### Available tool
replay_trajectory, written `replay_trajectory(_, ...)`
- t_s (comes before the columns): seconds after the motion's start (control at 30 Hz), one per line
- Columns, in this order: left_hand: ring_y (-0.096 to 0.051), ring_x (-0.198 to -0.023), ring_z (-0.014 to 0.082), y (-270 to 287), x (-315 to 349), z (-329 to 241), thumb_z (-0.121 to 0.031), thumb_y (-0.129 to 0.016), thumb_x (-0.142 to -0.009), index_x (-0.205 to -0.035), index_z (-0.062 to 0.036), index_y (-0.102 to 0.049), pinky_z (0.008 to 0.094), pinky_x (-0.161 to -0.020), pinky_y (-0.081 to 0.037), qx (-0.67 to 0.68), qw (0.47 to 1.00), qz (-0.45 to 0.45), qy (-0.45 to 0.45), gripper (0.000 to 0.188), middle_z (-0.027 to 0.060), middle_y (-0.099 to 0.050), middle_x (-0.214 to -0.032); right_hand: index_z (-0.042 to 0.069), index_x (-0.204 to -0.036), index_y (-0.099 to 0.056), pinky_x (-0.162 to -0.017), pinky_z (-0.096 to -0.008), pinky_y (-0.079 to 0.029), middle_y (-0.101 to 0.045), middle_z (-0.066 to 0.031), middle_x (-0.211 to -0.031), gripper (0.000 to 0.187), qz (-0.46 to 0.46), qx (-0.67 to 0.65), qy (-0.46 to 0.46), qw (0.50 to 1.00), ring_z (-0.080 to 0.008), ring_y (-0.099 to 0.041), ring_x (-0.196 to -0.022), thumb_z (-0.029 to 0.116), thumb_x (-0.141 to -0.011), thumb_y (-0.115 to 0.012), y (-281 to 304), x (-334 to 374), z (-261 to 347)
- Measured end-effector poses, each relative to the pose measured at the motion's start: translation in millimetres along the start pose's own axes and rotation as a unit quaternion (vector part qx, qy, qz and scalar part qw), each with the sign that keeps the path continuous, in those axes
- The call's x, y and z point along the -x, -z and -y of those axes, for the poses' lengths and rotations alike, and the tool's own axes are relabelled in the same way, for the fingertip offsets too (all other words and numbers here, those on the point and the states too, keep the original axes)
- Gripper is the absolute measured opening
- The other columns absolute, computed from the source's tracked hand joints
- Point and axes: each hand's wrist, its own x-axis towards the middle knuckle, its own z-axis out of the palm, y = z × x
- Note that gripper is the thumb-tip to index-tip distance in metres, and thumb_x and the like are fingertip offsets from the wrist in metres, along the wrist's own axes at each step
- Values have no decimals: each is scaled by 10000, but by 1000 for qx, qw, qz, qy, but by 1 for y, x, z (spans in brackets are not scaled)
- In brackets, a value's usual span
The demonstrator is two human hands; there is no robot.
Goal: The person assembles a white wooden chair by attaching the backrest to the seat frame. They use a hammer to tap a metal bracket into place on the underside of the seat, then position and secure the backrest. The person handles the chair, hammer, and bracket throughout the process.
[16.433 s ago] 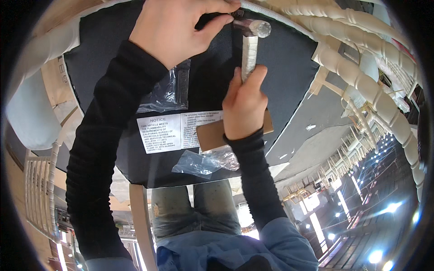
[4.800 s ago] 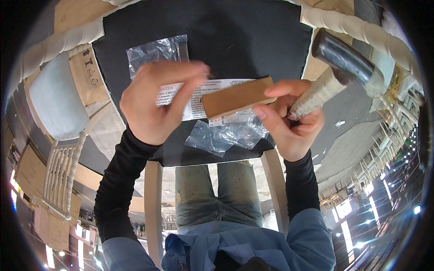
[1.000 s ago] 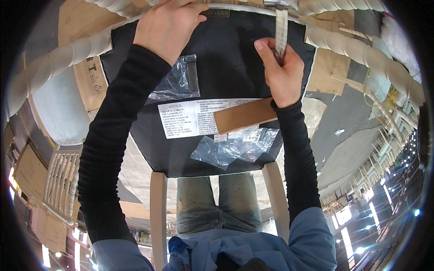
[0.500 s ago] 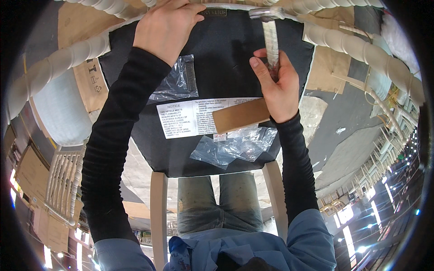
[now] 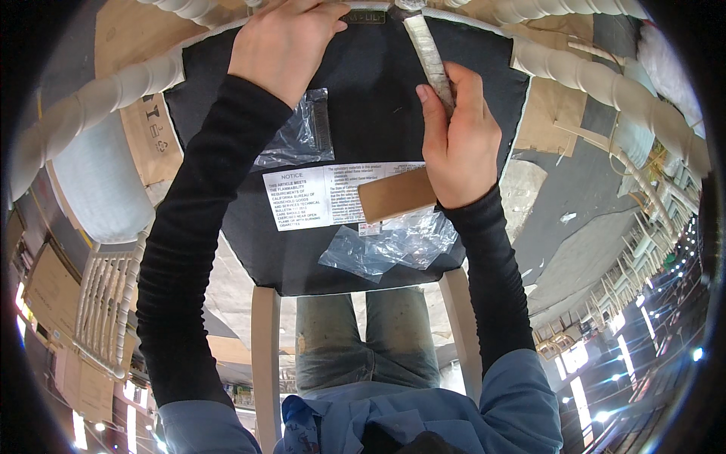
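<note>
My right hand point(image 5: 467, 144) is wrapped round the handle of a hammer point(image 5: 427, 53), which is covered in whitish tape. The hammer's metal head lies at the top edge of the view, partly cut off, by the far rim of an upturned chair seat point(image 5: 370, 98) with a black underside. A small dark metal plate point(image 5: 364, 17) sits along that rim. My left hand point(image 5: 276, 53) is closed at the plate's left end, thumb and finger pressed together; whatever they pinch is hidden.
On the black underside lie a clear plastic bag point(image 5: 299, 132) with dark contents, a white printed label point(image 5: 295, 200), a brown cardboard piece point(image 5: 397, 194) and a crumpled clear bag point(image 5: 378, 250). Turned pale chair legs point(image 5: 106, 98) rise at both far corners. Cardboard covers parts of the floor.
The hammer head has swung left and away, toward the plate on the far rim. My right hand has tilted with it; my left hand stays almost in place.
</note>
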Motion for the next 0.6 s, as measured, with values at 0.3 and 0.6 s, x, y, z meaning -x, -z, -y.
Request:
replay_trajectory(0.3,-631,-828,306,-1,1,0,-96,-729,-757,-946,-32,-710,397,-743,-521,-4,1000,-2,-11,200,106,-595,-804,-2,-1120,-520,-583,-418,-554,-651,-228,-910,253,-6,34,1,999,-420,-679,-745,105,-930,-650,-14,4,-3)
replay_trajectory(0.6,-633,-833,309,-7,4,4,-86,-726,-754,-942,-26,-705,397,-745,-522,-3,1000,-15,-14,198,111,-607,-817,32,-1138,-546,-623,-401,-536,-658,-207,-878,241,-37,30,1,999,-387,-671,-733,131,-944,-650,-22,7,-4)
